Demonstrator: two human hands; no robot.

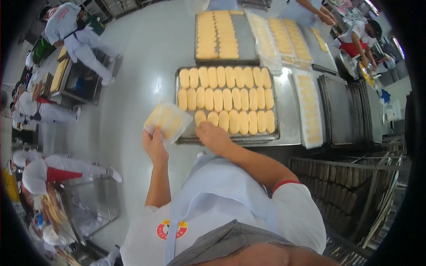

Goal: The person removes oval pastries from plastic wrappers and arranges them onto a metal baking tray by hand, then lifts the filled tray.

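Clear plastic bag (167,120) of pale buns, gripped in left hand (154,146), sits just left of the baking tray (190,138). Right hand (214,136), fingers loosely spread, touches the tray's front-row buns (235,122). Bagging step; next pick needs a soft pinch.

This is a commercial bakery's production floor. Just beyond the fingers (205,130) sits a metal baking tray (277,133) filled with rows of pale bread rolls (227,98), with more loaded trays (245,37) farther out along a steel worktable (290,124). Stacked empty trays (350,111) stand to their right, and white-uniformed workers (77,37) fill the floor to their left.
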